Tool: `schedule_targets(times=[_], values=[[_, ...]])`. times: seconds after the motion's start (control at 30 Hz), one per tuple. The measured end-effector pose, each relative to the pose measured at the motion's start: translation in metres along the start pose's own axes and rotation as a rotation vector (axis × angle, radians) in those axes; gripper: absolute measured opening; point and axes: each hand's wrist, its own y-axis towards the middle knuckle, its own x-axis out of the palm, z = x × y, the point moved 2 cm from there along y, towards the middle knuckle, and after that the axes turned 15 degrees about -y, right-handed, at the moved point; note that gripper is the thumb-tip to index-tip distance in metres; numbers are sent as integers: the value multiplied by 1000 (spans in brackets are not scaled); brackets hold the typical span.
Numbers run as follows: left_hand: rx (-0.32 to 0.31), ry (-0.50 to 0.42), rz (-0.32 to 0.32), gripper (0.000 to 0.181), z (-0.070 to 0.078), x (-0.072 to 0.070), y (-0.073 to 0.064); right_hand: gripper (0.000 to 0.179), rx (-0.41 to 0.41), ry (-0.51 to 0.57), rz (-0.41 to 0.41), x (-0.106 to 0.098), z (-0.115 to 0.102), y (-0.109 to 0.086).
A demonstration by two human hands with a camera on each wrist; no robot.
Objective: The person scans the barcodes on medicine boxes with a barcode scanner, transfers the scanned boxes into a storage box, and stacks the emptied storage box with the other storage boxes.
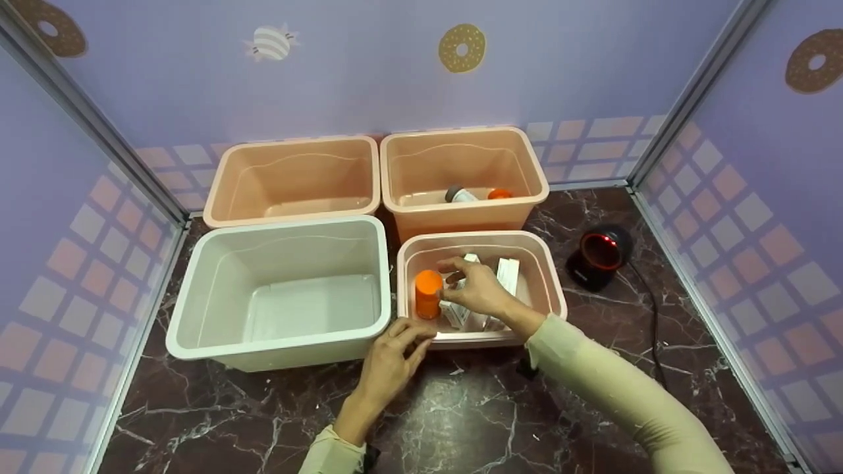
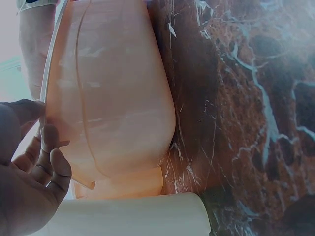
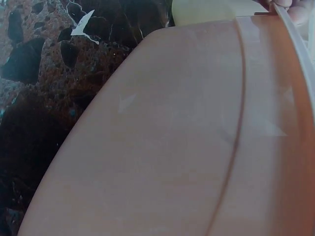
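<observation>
In the head view my left hand (image 1: 388, 355) holds the near rim of a small pale pink bin (image 1: 484, 338) at its left corner. The left wrist view shows that hand's thumb and fingers (image 2: 49, 137) on either side of the rim. My right hand (image 1: 477, 286) reaches inside the same bin, thumb and forefinger apart at the right side of an upright orange bottle (image 1: 429, 296). Whether they touch it is unclear. White boxes (image 1: 508, 275) lie under and beside this hand, partly covered. The right wrist view shows the bin's outer wall (image 3: 147, 132), not the right hand.
A large pale green bin (image 1: 276, 352) stands close on the left. Two peach bins stand behind: the left one (image 1: 290, 217), and the right one (image 1: 464, 207) holding a grey-capped white bottle (image 1: 461, 195) and an orange item (image 1: 500, 194). A black scanner (image 1: 600, 253) with a cable stands right.
</observation>
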Motion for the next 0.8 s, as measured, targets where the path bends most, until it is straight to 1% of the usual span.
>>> schedule_targets(times=[0.23, 0.5, 0.7, 0.8], values=[[-1, -4, 7, 11, -1, 1, -1, 56, -49, -36, -13, 6, -3, 3], [10, -27, -5, 11, -1, 1, 0, 57, -85, -130, 10, 8, -2, 5], [22, -26, 1, 11, -1, 1, -1, 47, -60, -140, 32, 11, 1, 6], [23, -24, 2, 11, -1, 1, 0, 49, -42, -130, 22, 12, 2, 6]])
